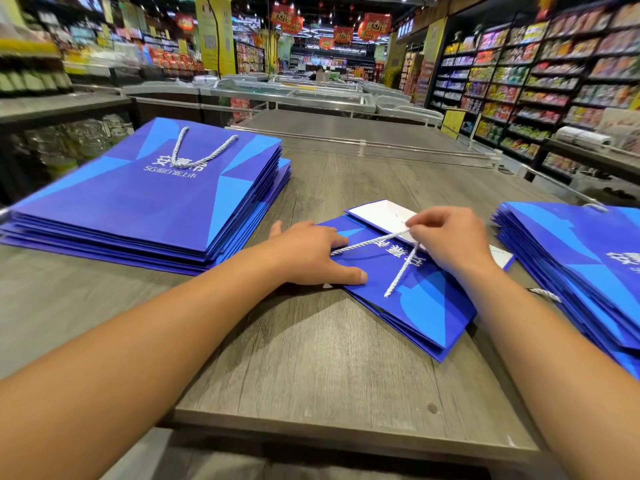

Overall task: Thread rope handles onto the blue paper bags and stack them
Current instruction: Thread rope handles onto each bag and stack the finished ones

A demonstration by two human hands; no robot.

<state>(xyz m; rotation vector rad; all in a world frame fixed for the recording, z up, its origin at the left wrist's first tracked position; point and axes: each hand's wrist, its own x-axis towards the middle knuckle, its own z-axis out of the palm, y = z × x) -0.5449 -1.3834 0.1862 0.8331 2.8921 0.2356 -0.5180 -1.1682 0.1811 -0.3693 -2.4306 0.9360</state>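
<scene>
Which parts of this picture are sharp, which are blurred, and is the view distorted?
Head view: the hands, left and right, the rope and the middle bag are fairly sharp; the left stack and the shop shelves are smeared by motion blur; the wide lens bends the table edges; lighting is even, shadows soft.

Clearly a supermarket: packed snack shelves [540, 81] from one to three o'clock, chest freezers [311, 95] at twelve, red hanging banners [343, 34] overhead, more stocked shelving [104, 50] at ten
</scene>
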